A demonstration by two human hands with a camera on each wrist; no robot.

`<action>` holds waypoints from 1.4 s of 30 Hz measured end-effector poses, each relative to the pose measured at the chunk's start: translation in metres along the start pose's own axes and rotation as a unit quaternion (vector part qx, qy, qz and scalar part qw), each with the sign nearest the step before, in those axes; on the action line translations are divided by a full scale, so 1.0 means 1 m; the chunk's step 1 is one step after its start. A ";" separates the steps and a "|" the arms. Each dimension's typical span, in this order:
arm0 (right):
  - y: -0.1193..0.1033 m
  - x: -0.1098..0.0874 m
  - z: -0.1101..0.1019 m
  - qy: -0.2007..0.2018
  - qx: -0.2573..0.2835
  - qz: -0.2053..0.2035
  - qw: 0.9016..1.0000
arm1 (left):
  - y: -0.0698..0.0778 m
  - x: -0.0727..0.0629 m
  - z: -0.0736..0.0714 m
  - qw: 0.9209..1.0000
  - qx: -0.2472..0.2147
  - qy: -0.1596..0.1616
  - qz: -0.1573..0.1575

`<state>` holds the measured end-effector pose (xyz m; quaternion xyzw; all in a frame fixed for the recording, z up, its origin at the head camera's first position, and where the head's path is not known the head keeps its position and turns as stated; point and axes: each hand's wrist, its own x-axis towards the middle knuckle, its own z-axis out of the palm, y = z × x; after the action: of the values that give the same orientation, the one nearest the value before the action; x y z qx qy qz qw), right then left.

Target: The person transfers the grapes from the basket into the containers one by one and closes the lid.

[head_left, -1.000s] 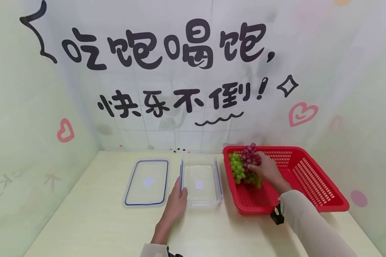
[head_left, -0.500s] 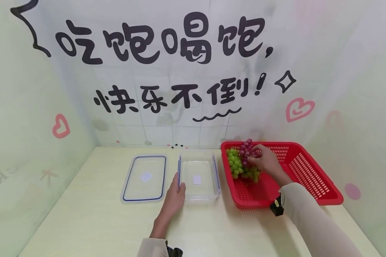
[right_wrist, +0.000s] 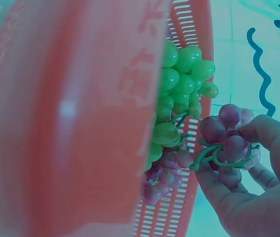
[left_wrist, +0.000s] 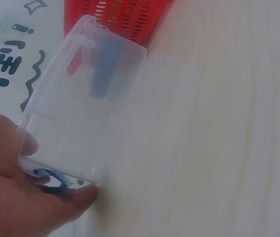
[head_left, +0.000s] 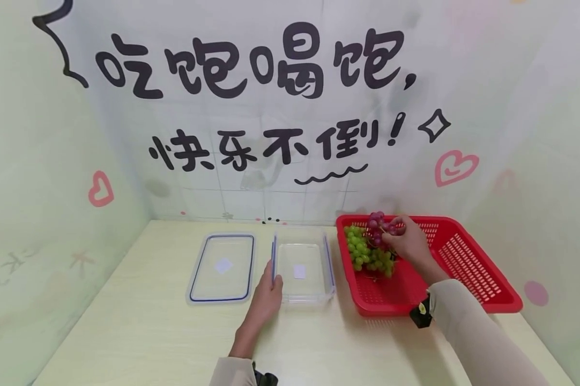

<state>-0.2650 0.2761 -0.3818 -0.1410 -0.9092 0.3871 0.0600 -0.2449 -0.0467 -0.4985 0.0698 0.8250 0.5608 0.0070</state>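
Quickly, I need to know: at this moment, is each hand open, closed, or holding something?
Left hand: closed, gripping the side of the clear container.
Right hand: closed, holding a small bunch of purple grapes.

I had a small bunch of round, glossy purple-red grapes [right_wrist: 236, 146] with curling stems pinched just above the red slotted plastic basket [head_left: 408, 281]; the clear rectangular plastic box [head_left: 304, 257] stood upright and uncovered on the pale table [head_left: 126, 321], blue-edged along both sides.
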 end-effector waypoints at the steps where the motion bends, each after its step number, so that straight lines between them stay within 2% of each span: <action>1: 0.000 0.000 0.000 0.003 0.003 0.000 1.000 | 0.000 0.000 0.000 1.000 0.000 0.000 0.000; 8: -0.003 -0.001 0.001 0.015 0.021 0.005 1.000 | 0.003 -0.001 0.000 1.000 -0.004 -0.006 -0.004; 26: -0.019 -0.004 0.002 0.007 0.104 0.015 0.994 | 0.001 -0.001 0.000 1.000 -0.004 0.001 -0.001; 36: -0.037 -0.012 0.009 -0.005 0.145 -0.015 0.989 | 0.002 -0.002 0.000 1.000 -0.006 0.003 -0.005; 42: -0.046 -0.014 0.018 -0.015 0.167 -0.017 0.986 | 0.003 -0.003 0.000 1.000 -0.002 0.001 -0.001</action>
<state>-0.2654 0.2297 -0.3613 -0.1076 -0.8348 0.5345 0.0758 -0.2420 -0.0458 -0.4955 0.0682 0.8240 0.5625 0.0067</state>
